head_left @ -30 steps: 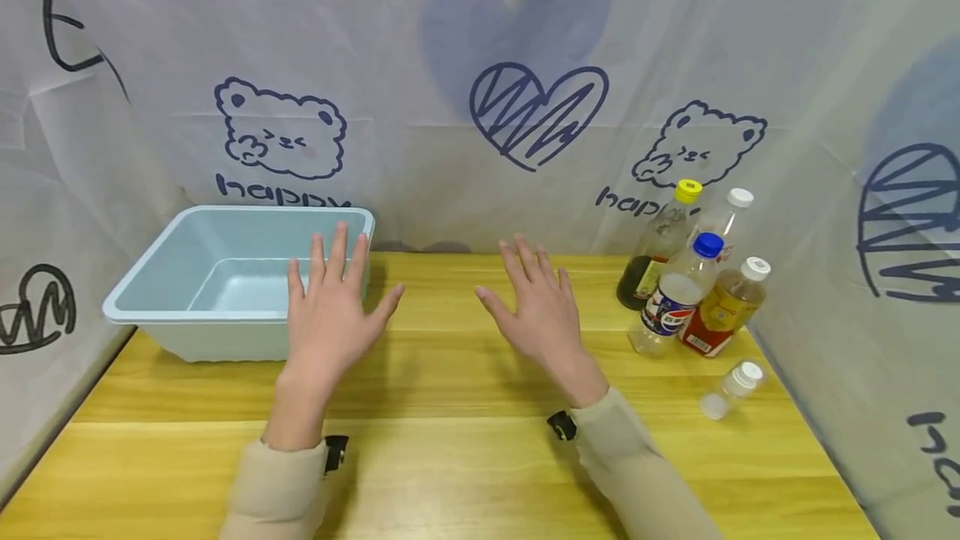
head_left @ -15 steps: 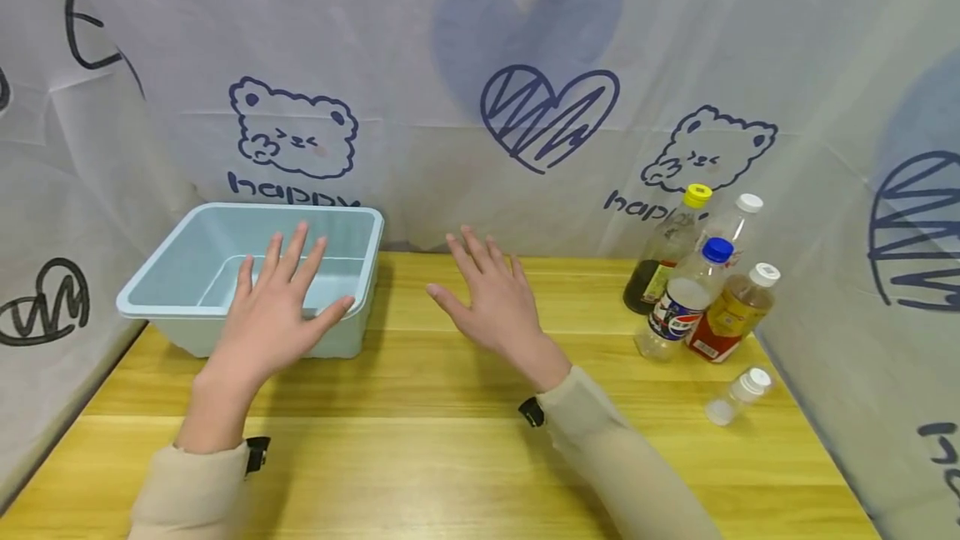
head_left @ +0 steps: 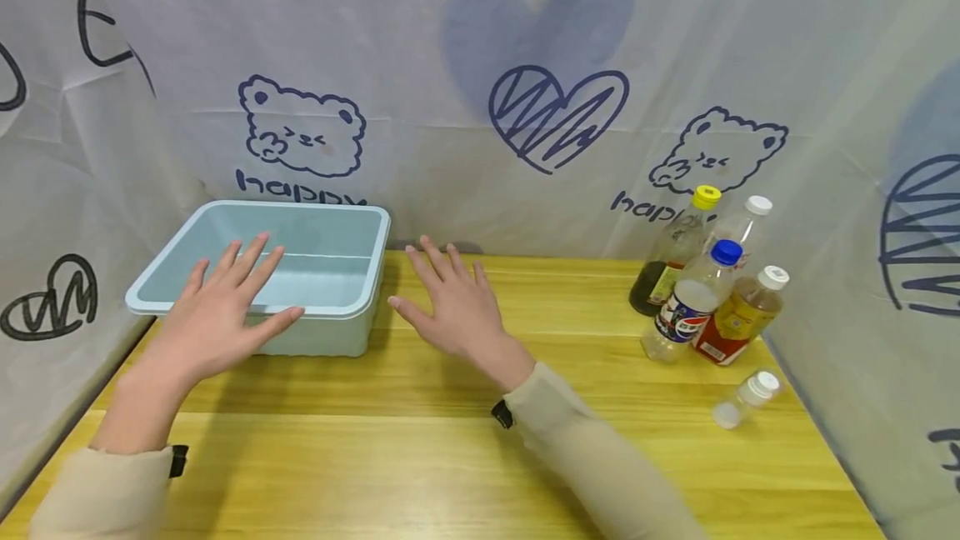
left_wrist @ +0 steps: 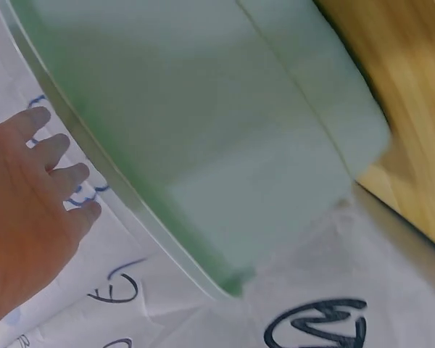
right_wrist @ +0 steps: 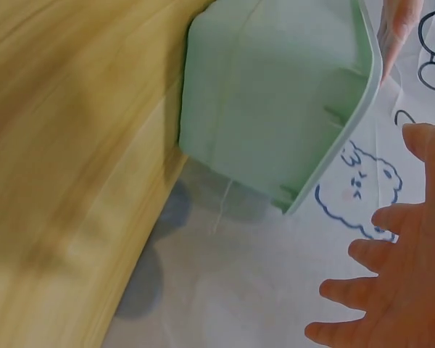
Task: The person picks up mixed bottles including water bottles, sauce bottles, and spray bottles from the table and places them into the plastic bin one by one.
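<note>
A light blue plastic basin (head_left: 352, 311) stands at the back left of the wooden table. My left hand (head_left: 206, 319), fingers spread, hovers over its near-left side, hiding part of the rim. In the left wrist view the fingers of that hand (left_wrist: 32, 210) show beside the basin's wall (left_wrist: 203, 130), apparently apart from it. Right of the basin, my right hand (head_left: 457, 311) hangs above the table with spread fingers and holds nothing. The right wrist view has this hand (right_wrist: 399, 268) at the right, apart from the basin (right_wrist: 275, 101).
At the back right stand a yellow-capped bottle of dark liquid (head_left: 660, 273), a blue-capped Pepsi bottle (head_left: 686, 307), a white-capped bottle with red and yellow label (head_left: 738, 319) and a clear bottle (head_left: 746, 227). A small white-capped bottle (head_left: 746, 398) stands nearer. Printed cloth (head_left: 442, 157) encloses the table.
Both hands have moved left, the left one across the basin's front and the right one nearer its right side. The view has shifted slightly. The basin and bottles stay in place.
</note>
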Available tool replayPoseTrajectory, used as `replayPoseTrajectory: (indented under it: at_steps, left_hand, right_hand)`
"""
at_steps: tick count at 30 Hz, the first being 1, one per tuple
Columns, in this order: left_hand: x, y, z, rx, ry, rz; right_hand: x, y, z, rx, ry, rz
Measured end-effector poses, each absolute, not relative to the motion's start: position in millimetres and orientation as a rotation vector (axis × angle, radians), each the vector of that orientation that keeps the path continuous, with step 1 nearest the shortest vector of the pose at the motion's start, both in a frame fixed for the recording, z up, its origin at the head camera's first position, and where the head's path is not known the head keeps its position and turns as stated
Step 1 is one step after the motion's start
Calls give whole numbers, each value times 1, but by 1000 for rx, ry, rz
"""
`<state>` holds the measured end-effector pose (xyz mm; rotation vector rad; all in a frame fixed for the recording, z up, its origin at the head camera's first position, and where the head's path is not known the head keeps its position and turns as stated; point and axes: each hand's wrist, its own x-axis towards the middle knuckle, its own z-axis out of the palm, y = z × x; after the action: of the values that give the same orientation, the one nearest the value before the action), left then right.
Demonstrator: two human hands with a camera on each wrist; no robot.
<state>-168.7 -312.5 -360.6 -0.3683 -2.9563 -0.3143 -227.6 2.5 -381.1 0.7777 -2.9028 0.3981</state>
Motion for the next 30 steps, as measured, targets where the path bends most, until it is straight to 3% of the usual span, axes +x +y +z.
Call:
replayPoseTrajectory:
  at_steps: [17,30]
  left_hand:
    - [-177,-393,-365,-376,-2969,-203]
    - [-187,-427,-369,-257,-3066,-141]
  right_hand:
    - [-226,-43,-384,872,-2912,366]
    - [-227,-60,-389,874,-2934,311]
